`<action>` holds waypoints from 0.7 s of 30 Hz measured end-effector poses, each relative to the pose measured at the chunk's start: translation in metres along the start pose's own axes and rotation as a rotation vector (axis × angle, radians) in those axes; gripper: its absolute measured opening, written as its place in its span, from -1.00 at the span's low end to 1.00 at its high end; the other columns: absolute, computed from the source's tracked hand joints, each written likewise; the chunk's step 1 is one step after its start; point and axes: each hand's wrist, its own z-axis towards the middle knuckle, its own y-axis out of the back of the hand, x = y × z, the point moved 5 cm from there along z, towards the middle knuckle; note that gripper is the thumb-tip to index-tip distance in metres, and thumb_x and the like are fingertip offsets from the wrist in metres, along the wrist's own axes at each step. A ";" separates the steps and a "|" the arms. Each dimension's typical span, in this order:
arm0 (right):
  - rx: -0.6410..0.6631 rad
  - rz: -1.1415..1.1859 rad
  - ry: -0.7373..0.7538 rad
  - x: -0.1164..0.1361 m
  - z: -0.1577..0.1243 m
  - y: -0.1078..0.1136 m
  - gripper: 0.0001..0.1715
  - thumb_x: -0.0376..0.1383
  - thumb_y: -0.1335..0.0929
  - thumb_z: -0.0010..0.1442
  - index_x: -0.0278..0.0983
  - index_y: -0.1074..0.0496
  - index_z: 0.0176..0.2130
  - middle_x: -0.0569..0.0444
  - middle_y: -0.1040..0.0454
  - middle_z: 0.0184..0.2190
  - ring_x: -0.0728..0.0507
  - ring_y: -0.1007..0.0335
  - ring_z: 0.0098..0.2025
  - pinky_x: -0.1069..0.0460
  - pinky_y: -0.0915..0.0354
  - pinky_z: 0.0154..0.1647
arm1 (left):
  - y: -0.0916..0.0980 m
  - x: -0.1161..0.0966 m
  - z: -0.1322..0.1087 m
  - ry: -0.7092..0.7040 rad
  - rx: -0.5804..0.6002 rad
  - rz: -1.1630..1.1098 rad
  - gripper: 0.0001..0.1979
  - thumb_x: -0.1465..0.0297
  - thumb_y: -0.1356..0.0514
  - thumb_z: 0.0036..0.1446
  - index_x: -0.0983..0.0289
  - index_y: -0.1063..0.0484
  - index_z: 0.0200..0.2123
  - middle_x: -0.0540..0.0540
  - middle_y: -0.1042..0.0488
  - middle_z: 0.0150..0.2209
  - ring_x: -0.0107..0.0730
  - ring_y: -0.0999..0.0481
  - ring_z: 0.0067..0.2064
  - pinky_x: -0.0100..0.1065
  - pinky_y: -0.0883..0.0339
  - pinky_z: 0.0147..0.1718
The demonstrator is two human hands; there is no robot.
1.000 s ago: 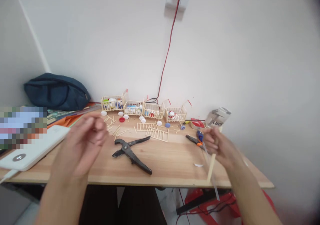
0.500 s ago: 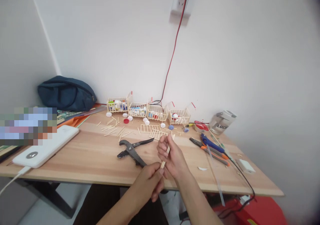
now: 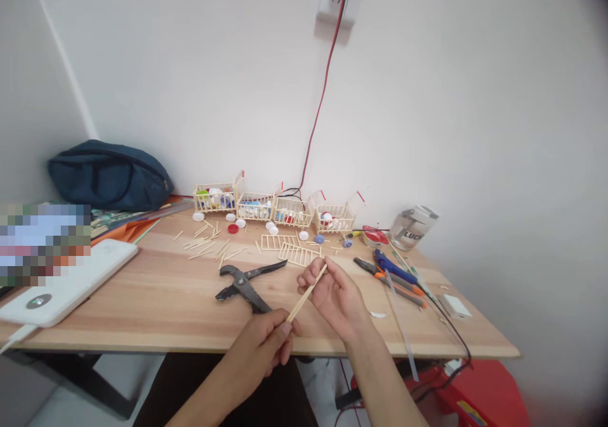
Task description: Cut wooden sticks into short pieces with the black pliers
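Thin wooden sticks [image 3: 304, 299], pressed side by side, slant up and to the right between my hands over the table's front part. My left hand [image 3: 270, 341] pinches their lower end between thumb and fingers. Around the upper end curl the thumb and fingers of my right hand [image 3: 337, 297]. Just left of my hands lies a pair of black cutting pliers [image 3: 243, 284] with its handles spread. Beyond them are two flat ladder-like stick frames [image 3: 300, 254] and several loose short sticks [image 3: 202, 244].
Several small stick-built carts [image 3: 216, 197] filled with bottle caps line the wall. A blue bag [image 3: 111, 175] and white power bank [image 3: 71, 281] are left. Orange-handled pliers [image 3: 389, 281], a blue glue gun [image 3: 396, 268] and a clear jar [image 3: 413, 227] are right.
My left hand has drawn down and left from my right hand, so more of the sticks' length shows between them. The whole view has shifted slightly.
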 end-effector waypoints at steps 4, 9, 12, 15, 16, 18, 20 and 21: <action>-0.142 -0.380 0.219 0.000 0.002 0.009 -0.55 -0.02 -0.14 0.23 -0.26 -0.34 -0.44 0.08 -0.34 -0.52 -0.09 -0.26 -0.41 0.01 -0.19 -0.30 | 0.001 0.004 -0.002 0.000 -0.022 -0.022 -0.63 0.10 0.02 0.15 0.32 -0.28 -0.29 -0.12 -0.18 -0.64 -0.66 0.04 -0.70 -0.54 0.15 -0.74; -0.325 -0.837 0.352 0.000 -0.005 0.018 -0.55 -0.04 -0.09 0.29 -0.24 -0.38 -0.21 0.10 -0.39 -0.46 -0.08 -0.27 -0.40 0.05 -0.15 -0.36 | -0.001 0.013 -0.004 0.059 -0.036 -0.067 -0.59 0.07 0.00 0.12 0.32 -0.27 -0.26 -0.14 -0.17 -0.66 -0.67 0.08 -0.72 -0.54 0.17 -0.77; -0.345 -0.909 0.372 -0.001 -0.011 0.016 -0.58 -0.07 -0.10 0.29 -0.25 -0.38 -0.18 0.11 -0.40 -0.46 -0.07 -0.27 -0.41 0.06 -0.16 -0.37 | -0.004 0.016 -0.005 0.081 -0.030 -0.088 -0.57 0.05 0.00 0.10 0.34 -0.27 -0.25 -0.14 -0.19 -0.66 -0.68 0.07 -0.74 -0.55 0.18 -0.78; -0.336 -0.944 0.342 -0.003 -0.014 0.014 -0.60 -0.09 -0.11 0.29 -0.25 -0.37 -0.21 0.11 -0.42 -0.47 -0.07 -0.26 -0.43 0.06 -0.16 -0.39 | -0.007 0.017 -0.006 0.087 -0.016 -0.108 -0.54 0.04 0.00 0.09 0.35 -0.27 -0.22 -0.13 -0.21 -0.67 -0.69 0.08 -0.76 -0.54 0.18 -0.79; -0.334 -0.949 0.326 -0.004 -0.014 0.013 -0.60 -0.09 -0.10 0.29 -0.25 -0.37 -0.22 0.11 -0.42 -0.48 -0.07 -0.26 -0.44 0.06 -0.15 -0.40 | -0.007 0.018 -0.006 0.084 -0.016 -0.109 -0.54 0.03 0.00 0.09 0.35 -0.27 -0.21 -0.13 -0.22 -0.67 -0.69 0.07 -0.76 -0.54 0.16 -0.80; -0.323 -0.952 0.302 -0.005 -0.013 0.013 -0.60 -0.09 -0.10 0.29 -0.24 -0.37 -0.24 0.11 -0.43 -0.50 -0.07 -0.26 -0.46 0.06 -0.15 -0.43 | -0.007 0.018 -0.007 0.079 -0.020 -0.100 -0.53 0.03 -0.01 0.09 0.35 -0.28 -0.22 -0.13 -0.22 -0.67 -0.69 0.06 -0.77 -0.54 0.15 -0.80; -0.296 -0.934 0.286 -0.006 -0.012 0.014 -0.59 -0.08 -0.10 0.29 -0.24 -0.37 -0.27 0.11 -0.42 -0.52 -0.07 -0.25 -0.49 0.06 -0.14 -0.45 | -0.006 0.017 -0.009 0.087 -0.016 -0.104 -0.54 0.04 -0.01 0.09 0.35 -0.28 -0.22 -0.13 -0.21 -0.67 -0.70 0.06 -0.76 -0.55 0.13 -0.80; -0.275 -0.912 0.273 -0.007 -0.010 0.015 -0.59 -0.08 -0.10 0.29 -0.25 -0.36 -0.29 0.11 -0.41 -0.52 -0.06 -0.24 -0.50 0.06 -0.14 -0.47 | -0.006 0.017 -0.010 0.100 -0.008 -0.120 -0.55 0.04 -0.02 0.09 0.34 -0.28 -0.22 -0.13 -0.22 -0.67 -0.70 0.06 -0.76 -0.55 0.13 -0.80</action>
